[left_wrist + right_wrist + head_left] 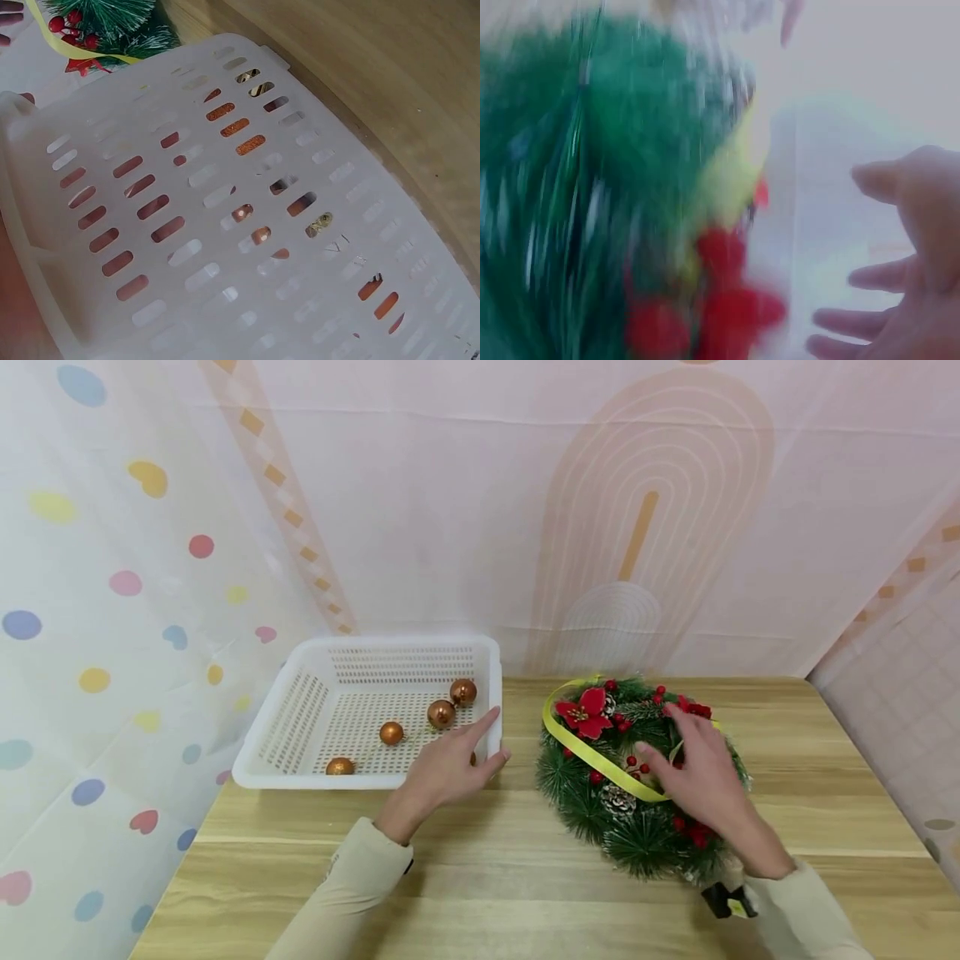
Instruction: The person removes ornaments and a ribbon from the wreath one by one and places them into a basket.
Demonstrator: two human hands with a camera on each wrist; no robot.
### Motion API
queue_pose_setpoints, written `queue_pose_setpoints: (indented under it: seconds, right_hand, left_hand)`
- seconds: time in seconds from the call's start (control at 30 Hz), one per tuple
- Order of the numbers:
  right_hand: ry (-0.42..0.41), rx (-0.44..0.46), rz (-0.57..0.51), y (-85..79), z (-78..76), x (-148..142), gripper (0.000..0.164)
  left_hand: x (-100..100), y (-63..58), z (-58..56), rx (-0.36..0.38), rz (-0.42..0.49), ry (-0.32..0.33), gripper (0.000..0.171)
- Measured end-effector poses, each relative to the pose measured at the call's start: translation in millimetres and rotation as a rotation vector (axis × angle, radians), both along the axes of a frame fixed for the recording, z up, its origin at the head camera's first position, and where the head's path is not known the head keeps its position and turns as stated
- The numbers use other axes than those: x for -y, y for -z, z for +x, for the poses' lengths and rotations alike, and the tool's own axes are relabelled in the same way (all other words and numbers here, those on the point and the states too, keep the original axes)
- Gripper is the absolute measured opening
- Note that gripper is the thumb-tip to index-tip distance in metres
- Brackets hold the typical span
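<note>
A green Christmas wreath [645, 843] lies on the table, with red flowers [585, 714], berries and pine cones [618, 799]. Across it loops a yellow ribbon [600, 764]. Above the wreath's right side hovers my right hand [705, 772], thumb and fingers apart and holding nothing visible; the right wrist view is blurred. My left hand [446, 768] is over the front right corner of a white plastic basket [315, 782], index finger and thumb extended; its other fingers are hidden. Through the basket's slots [120, 262], skin shows in the left wrist view. Several copper-coloured baubles [441, 714] lie in the basket.
The wood-grain table [495, 877] carries the basket on the left and the wreath on the right. A patterned cloth wall [450, 527] rises directly behind both. Another dotted cloth [112, 735] hangs along the left side.
</note>
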State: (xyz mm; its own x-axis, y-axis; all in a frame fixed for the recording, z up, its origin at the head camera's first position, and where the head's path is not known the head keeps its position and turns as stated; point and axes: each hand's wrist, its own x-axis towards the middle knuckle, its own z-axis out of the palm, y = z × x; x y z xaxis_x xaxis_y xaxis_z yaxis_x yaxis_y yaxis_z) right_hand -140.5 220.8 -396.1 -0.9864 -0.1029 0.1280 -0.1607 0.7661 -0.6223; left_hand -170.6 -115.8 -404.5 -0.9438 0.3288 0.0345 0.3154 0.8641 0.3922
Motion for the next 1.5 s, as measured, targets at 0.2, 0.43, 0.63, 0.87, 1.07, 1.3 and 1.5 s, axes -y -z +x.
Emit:
queue_pose_setpoints:
  seconds: [0.2, 0.43, 0.63, 0.87, 1.07, 1.3, 1.5]
  right_hand:
    - [0.093, -0.022, -0.078, 14.3, -4.3, -42, 0.076]
    - [0.065, 0.024, -0.143, 46.3, -11.9, -69, 0.076]
    - [0.026, 0.068, -0.223, 60.7, -12.2, -75, 0.079]
    - [-0.002, 0.113, -0.262, 67.7, -12.0, -78, 0.081]
    - [-0.007, 0.154, -0.238, 71.1, -12.9, -79, 0.082]
    - [0.001, 0.157, -0.213, 72.3, -12.8, -79, 0.082]
    - [0.011, 0.152, -0.196, 73.4, -11.2, -79, 0.082]
  left_hand:
    - [1, -1.4, 0.4, 0.002, -0.007, -0.001, 0.067]
    - [0, -1.2, 0.7, 0.018, 0.001, 0.001, 0.068]
    - [0, -1.3, 0.7, 0.017, 0.008, 0.007, 0.068]
    - [0, -1.9, 0.3, 0.036, 0.021, 0.008, 0.068]
    - [-2, -4.1, 1.3, 0.03, 0.009, 0.006, 0.068]
    - [-19, -6.1, 6.2, -0.195, 0.093, 0.058, 0.056]
    - [-55, -14.6, 14.3, -0.283, 0.282, 0.167, 0.038]
